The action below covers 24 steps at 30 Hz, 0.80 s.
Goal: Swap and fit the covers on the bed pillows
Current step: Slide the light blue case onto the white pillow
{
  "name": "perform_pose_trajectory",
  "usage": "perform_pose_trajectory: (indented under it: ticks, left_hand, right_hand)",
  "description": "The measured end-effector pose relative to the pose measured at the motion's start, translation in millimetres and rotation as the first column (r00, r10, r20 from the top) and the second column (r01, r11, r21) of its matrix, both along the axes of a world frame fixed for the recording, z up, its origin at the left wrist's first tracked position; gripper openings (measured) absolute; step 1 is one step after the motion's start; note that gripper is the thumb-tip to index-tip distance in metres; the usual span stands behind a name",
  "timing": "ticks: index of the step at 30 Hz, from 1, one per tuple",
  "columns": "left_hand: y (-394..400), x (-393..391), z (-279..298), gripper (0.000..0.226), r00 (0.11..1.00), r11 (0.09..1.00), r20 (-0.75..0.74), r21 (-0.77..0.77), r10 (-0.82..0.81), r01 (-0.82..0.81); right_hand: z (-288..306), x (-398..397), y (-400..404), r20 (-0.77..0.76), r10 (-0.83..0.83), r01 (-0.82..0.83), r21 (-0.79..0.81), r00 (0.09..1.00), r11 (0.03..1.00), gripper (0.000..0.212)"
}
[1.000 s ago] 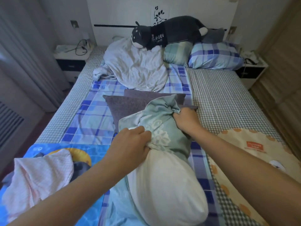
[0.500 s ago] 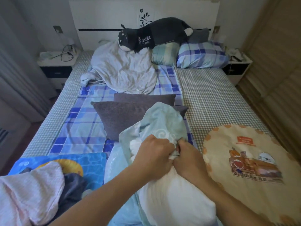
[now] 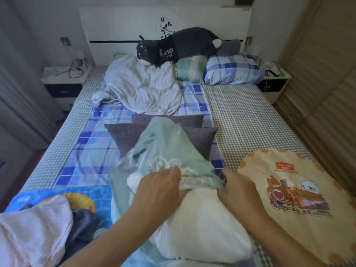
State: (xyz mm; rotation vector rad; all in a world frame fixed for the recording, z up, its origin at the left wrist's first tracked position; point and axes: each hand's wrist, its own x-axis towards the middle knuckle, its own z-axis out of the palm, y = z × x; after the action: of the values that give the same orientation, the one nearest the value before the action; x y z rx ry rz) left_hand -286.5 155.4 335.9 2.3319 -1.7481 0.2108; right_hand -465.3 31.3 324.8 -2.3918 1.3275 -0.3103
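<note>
Partly sheathed, the white pillow [image 3: 200, 224] lies at the foot of the bed with only its far end inside the teal pillowcase [image 3: 169, 151]; the case's open hem is bunched across the pillow's upper part and its empty far end stands up in a peak over two purple cushions [image 3: 127, 135] just behind.

All this sits on a blue plaid sheet [image 3: 92, 151] down the bed's middle, with a grey checked sheet [image 3: 250, 116] to the right. A cream cartoon-print cover [image 3: 285, 185] lies right of the pillow, a pink cloth [image 3: 32, 234] at the near left corner. At the headboard a rumpled pale duvet [image 3: 142, 89], a dark plush animal [image 3: 179, 47] and a plaid pillow [image 3: 231, 72] are heaped, nightstands on either side.

Both hands work the hem: the left hand [image 3: 159, 187] has its fingers curled around the bunched edge near the middle, and the right hand [image 3: 237, 189] pinches the edge at the pillow's right side.
</note>
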Motion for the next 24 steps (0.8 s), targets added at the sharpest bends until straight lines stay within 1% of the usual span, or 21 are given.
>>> perform_pose_trajectory:
  ticks: [2, 4, 5, 7, 8, 9, 10, 11, 12, 13, 14, 15, 16, 17, 18, 19, 20, 21, 22, 23, 24]
  left_hand:
    - [-4.1, 8.7, 33.2, 0.031, 1.000, 0.992, 0.000, -0.129, 0.014, -0.014]
    - [-4.3, 13.6, 66.5, 0.020, 0.991, 0.975, 0.086, -0.192, -0.100, 0.115]
    - [-0.1, 14.0, 75.9, 0.016, 0.983, 0.965, 0.115, -0.204, -0.146, 0.167]
    - [13.4, 15.2, 74.6, 0.019, 0.985, 0.972, 0.078, -0.168, -0.153, 0.164]
    - [23.1, 15.3, 61.0, 0.024, 0.990, 0.984, 0.045, -0.115, -0.133, 0.137]
    - [35.6, 14.0, 40.7, 0.024, 0.996, 0.996, 0.043, -0.035, -0.080, 0.082]
    - [49.0, 11.3, 22.0, 0.025, 0.999, 0.994, 0.046, 0.107, 0.014, -0.019]
    - [62.2, 7.4, 6.3, 0.027, 0.992, 0.952, 0.023, 0.280, 0.124, -0.125]
    - [74.1, 1.8, -5.3, 0.030, 0.973, 0.877, -0.017, 0.436, 0.232, -0.201]
    - [85.7, -3.8, -15.1, 0.031, 0.950, 0.803, -0.069, 0.556, 0.304, -0.217]
    - [94.6, -8.3, -21.5, 0.032, 0.935, 0.782, -0.097, 0.582, 0.340, -0.224]
    - [100.6, -10.5, -21.6, 0.032, 0.926, 0.774, -0.113, 0.590, 0.360, -0.229]
    - [102.4, -13.3, -13.3, 0.031, 0.924, 0.767, -0.112, 0.599, 0.367, -0.232]
    - [100.6, -13.7, -5.7, 0.028, 0.938, 0.770, -0.074, 0.595, 0.339, -0.231]
    - [95.2, -12.7, 4.1, 0.024, 0.964, 0.816, 0.000, 0.532, 0.265, -0.224]
    - [87.0, -12.2, 14.7, 0.022, 0.985, 0.876, 0.025, 0.452, 0.174, -0.166]
    - [77.6, -11.5, 22.3, 0.021, 0.997, 0.934, 0.060, 0.351, 0.043, -0.061]
    - [67.0, -10.3, 28.4, 0.016, 0.991, 0.957, 0.081, 0.281, -0.103, 0.077]
    - [55.6, -5.9, 33.2, 0.014, 0.973, 0.947, 0.043, 0.246, -0.225, 0.208]
    - [43.8, -0.5, 38.7, 0.018, 0.960, 0.926, -0.061, 0.255, -0.272, 0.278]
    - [32.4, 3.7, 43.5, 0.020, 0.952, 0.925, -0.173, 0.245, -0.252, 0.289]
  right_hand:
    - [36.7, 29.3, -18.2, 0.175, 0.107, -0.082, -0.144, 0.979, 0.986, 0.014]
    - [68.3, 56.4, -18.2, 0.358, 0.237, -0.141, -0.275, 0.903, 0.951, 0.016]
    - [76.1, 65.4, -10.2, 0.415, 0.318, -0.186, -0.328, 0.853, 0.926, 0.014]
    - [70.7, 75.2, 11.5, 0.438, 0.476, -0.297, -0.416, 0.763, 0.859, 0.011]
    - [57.6, 75.8, 21.1, 0.389, 0.539, -0.346, -0.465, 0.747, 0.815, 0.010]
    - [38.8, 73.9, 25.8, 0.297, 0.566, -0.372, -0.512, 0.769, 0.774, 0.012]
    - [15.1, 69.0, 24.3, 0.195, 0.537, -0.371, -0.533, 0.821, 0.760, 0.017]
    - [-11.7, 60.7, 18.2, 0.103, 0.456, -0.345, -0.515, 0.884, 0.785, 0.023]
    - [-37.6, 49.5, 11.7, 0.025, 0.343, -0.293, -0.463, 0.939, 0.837, 0.031]
    - [-58.4, 36.8, 7.7, -0.022, 0.224, -0.216, -0.380, 0.974, 0.900, 0.039]
    - [-73.6, 24.5, 6.3, -0.028, 0.130, -0.133, -0.280, 0.991, 0.951, 0.046]
    - [-82.7, 14.3, 9.3, 0.003, 0.075, -0.073, -0.193, 0.997, 0.978, 0.049]
    - [-85.7, 9.6, 15.2, 0.069, 0.044, -0.032, -0.156, 0.997, 0.987, 0.047]
    - [-83.2, 10.9, 21.7, 0.151, 0.030, -0.006, -0.156, 0.988, 0.988, 0.043]
    - [-75.6, 16.6, 29.6, 0.227, 0.035, 0.007, -0.182, 0.973, 0.983, 0.036]
    - [-64.6, 24.6, 36.2, 0.296, 0.051, 0.021, -0.236, 0.954, 0.972, 0.027]
    - [-55.0, 33.8, 38.9, 0.350, 0.076, 0.037, -0.306, 0.934, 0.951, 0.019]
    - [-47.8, 42.6, 38.7, 0.392, 0.104, 0.048, -0.360, 0.914, 0.932, 0.017]
    - [-42.5, 49.5, 37.2, 0.425, 0.123, 0.056, -0.386, 0.897, 0.921, 0.024]
    - [-39.4, 54.3, 35.5, 0.448, 0.139, 0.059, -0.401, 0.883, 0.914, 0.035]
    - [-37.7, 57.4, 35.4, 0.462, 0.155, 0.064, -0.424, 0.873, 0.903, 0.043]
